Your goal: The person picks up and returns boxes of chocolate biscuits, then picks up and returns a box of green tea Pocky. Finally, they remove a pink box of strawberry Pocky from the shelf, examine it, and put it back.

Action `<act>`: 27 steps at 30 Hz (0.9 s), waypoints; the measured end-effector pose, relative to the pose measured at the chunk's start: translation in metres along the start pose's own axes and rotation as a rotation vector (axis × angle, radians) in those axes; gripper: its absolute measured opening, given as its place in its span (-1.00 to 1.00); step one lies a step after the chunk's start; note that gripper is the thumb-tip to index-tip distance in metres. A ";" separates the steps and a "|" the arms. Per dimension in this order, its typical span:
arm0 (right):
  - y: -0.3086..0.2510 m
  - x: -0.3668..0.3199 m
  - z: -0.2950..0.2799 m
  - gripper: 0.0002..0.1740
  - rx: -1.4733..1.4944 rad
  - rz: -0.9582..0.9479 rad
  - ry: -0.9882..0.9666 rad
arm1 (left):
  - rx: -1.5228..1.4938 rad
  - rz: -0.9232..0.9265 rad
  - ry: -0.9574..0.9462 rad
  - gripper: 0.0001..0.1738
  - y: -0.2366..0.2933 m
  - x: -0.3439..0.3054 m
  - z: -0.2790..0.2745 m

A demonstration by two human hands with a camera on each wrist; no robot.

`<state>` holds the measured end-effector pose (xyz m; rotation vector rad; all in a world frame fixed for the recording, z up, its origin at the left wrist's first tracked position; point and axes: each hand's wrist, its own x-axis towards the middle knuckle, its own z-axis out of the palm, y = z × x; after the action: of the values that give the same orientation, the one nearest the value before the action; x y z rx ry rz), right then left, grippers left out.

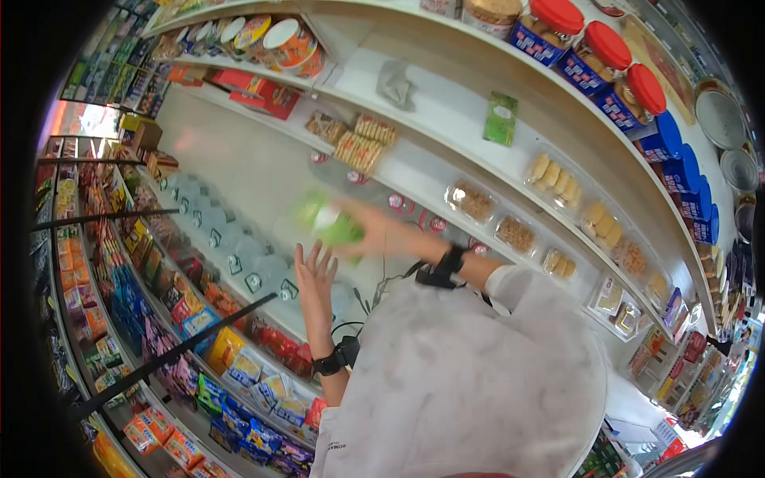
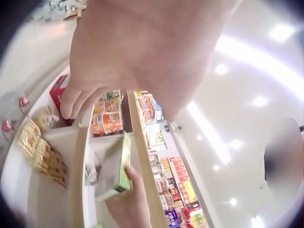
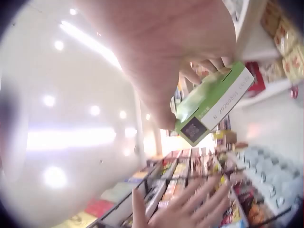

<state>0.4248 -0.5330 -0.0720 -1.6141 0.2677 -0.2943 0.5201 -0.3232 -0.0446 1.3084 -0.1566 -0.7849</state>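
My right hand [image 1: 384, 231] grips a small green and white box [image 1: 333, 223], which is blurred in the head view. The right wrist view shows the box's [image 3: 228, 104] printed white edge and a dark square code [image 3: 194, 129] at one corner, with the thumb on one side and the fingers on the other. Just beside and below it, my left hand [image 1: 317, 275] is raised with fingers spread and holds nothing. A similar green packet [image 1: 500, 118] lies on the white shelf, near a crumpled grey piece [image 1: 396, 85].
White shelves [image 1: 446, 135] carry bagged biscuits [image 1: 362, 143], clear trays of snacks [image 1: 554, 179], instant noodle tubs [image 1: 287, 44] and red-lidded jars [image 1: 610, 44]. Large clear water bottles [image 1: 239, 247] line the floor. A lower rack of packaged snacks [image 1: 239, 370] runs along the left.
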 end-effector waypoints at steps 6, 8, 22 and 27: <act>-0.033 0.010 -0.033 0.00 -0.035 -0.018 0.043 | 0.041 0.030 0.217 -0.33 0.018 0.006 -0.005; 0.031 0.030 -0.111 0.01 -0.328 0.236 0.440 | 0.076 0.047 0.279 -0.32 0.018 -0.005 -0.020; 0.265 -0.012 -0.304 0.00 -1.057 0.555 0.999 | 0.038 0.151 0.826 -0.41 -0.012 -0.109 -0.097; 0.180 0.032 -0.223 -0.17 -0.642 0.107 0.937 | 0.058 0.210 0.969 -0.44 -0.001 -0.151 -0.089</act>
<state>0.3780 -0.7637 -0.2378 -1.9733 1.2591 -0.9487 0.4548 -0.1620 -0.0236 1.5642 0.4546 0.0843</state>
